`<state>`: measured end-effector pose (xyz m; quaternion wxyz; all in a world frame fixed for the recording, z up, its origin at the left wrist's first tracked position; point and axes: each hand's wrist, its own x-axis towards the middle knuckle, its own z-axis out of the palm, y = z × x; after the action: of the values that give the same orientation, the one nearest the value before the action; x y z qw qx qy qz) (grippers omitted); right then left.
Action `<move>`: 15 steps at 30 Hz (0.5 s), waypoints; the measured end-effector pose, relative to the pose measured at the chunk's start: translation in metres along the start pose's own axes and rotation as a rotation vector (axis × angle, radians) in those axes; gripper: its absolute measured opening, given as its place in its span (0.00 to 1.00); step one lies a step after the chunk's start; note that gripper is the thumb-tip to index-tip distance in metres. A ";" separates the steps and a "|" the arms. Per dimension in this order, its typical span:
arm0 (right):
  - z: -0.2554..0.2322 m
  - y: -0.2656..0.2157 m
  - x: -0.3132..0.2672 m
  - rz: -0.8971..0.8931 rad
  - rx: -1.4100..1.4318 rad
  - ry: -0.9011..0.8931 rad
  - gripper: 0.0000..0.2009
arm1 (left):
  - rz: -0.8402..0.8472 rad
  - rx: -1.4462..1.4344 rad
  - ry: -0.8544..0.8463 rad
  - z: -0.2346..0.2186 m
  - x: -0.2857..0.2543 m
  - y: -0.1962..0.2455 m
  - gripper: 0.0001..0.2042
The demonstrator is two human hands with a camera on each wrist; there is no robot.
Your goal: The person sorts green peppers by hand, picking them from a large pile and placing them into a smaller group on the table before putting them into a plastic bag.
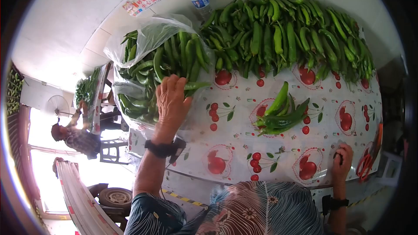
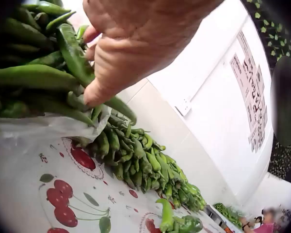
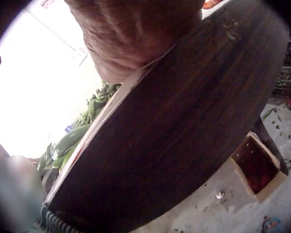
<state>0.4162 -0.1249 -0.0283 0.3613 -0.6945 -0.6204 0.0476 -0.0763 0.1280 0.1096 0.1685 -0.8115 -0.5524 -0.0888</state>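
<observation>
My left hand [image 1: 173, 102] is over the clear plastic bag [image 1: 150, 48] of green peppers, its thumb and fingers around one long pepper [image 1: 197, 85] that sticks out to the right. In the left wrist view, the left hand [image 2: 131, 53] has its thumb against that pepper [image 2: 73, 53], above the others in the bag. Near the table's front edge rests my right hand [image 1: 342, 161], fingers bent, with a small dark patch at the fingertips that I cannot identify. A few loose peppers [image 1: 283, 115] lie on the patterned cloth between the hands.
A long pile of peppers [image 1: 278, 39] lines the wall side, beside a water bottle [image 1: 200, 1]. Red-handled scissors [image 1: 364, 165] lie at the right edge. Beyond the left end are a person [image 1: 76, 137], a stool [image 1: 114, 150] and a fan [image 1: 58, 105]. An open box [image 3: 256, 167] stands on the floor.
</observation>
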 end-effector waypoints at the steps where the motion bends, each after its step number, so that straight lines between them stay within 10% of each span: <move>1: 0.000 0.002 -0.002 0.015 -0.006 -0.011 0.07 | 0.013 0.033 0.054 -0.001 0.001 0.000 0.30; 15: 0.000 -0.004 0.003 0.000 0.007 -0.003 0.08 | 0.102 -0.011 -0.134 0.023 0.019 -0.015 0.20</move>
<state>0.4136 -0.1222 -0.0242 0.3628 -0.6931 -0.6208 0.0506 -0.0843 0.1578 0.0977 0.1309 -0.8437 -0.5198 -0.0284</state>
